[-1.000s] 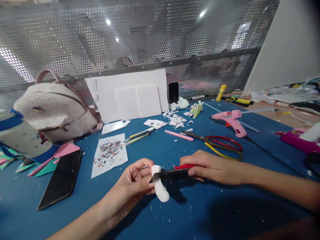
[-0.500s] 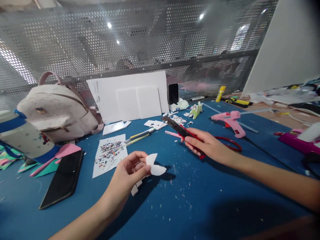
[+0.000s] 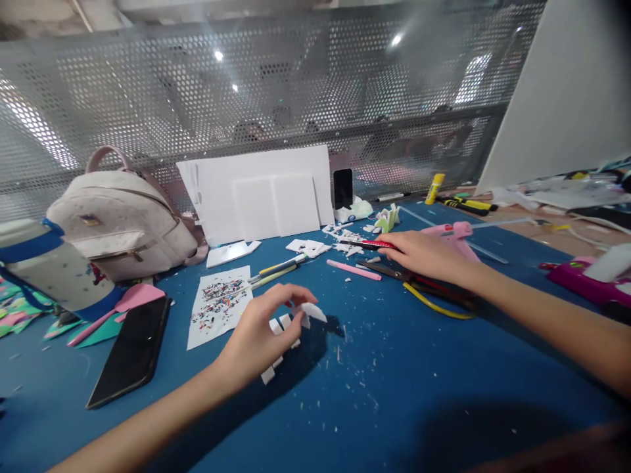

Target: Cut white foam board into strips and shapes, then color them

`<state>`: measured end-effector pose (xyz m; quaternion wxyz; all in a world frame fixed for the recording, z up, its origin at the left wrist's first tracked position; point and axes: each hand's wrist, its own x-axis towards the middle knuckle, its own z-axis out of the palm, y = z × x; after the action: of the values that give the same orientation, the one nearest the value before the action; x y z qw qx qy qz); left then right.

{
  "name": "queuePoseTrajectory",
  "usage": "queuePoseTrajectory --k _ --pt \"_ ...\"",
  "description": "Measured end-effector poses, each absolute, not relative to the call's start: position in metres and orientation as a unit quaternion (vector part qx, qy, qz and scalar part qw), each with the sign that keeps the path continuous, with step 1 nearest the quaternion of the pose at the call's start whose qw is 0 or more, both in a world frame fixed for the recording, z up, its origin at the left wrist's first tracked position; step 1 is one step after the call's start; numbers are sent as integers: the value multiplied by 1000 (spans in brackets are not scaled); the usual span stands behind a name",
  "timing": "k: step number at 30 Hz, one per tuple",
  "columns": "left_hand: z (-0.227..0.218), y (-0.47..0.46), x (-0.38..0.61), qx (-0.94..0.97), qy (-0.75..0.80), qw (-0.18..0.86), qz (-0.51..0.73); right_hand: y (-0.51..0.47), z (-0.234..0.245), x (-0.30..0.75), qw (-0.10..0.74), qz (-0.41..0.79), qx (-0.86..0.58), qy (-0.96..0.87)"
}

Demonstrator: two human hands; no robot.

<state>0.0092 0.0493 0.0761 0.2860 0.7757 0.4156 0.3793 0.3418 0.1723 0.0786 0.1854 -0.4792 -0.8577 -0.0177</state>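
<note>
Left hand (image 3: 261, 328): fingers clamped on white piece (image 3: 314, 311) — knife (image 3: 367, 244) beyond, rightward, lying crosswise. Right hand (image 3: 426, 255) nearer, touching it — grip cannot be told.

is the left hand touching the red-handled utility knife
Apart. In the head view, bare blue tabletop and the pink pen show plainly between the left hand and the red-handled utility knife.

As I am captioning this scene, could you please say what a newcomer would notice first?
The pale backpack stands out at back left, beside a large white board before a perforated metal screen. Nearer, over the blue tabletop, the left hand holds a white piece; the right hand touches a red-handled cutter by white scraps.
</note>
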Motion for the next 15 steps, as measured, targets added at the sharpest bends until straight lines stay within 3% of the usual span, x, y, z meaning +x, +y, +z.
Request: queuePoseTrajectory --k 8,15 --pt "89 98 26 860 327 204 335 171 82 333 216 174 -494 -824" --pt "92 137 51 819 350 276 362 154 89 321 334 302 -484 -750"
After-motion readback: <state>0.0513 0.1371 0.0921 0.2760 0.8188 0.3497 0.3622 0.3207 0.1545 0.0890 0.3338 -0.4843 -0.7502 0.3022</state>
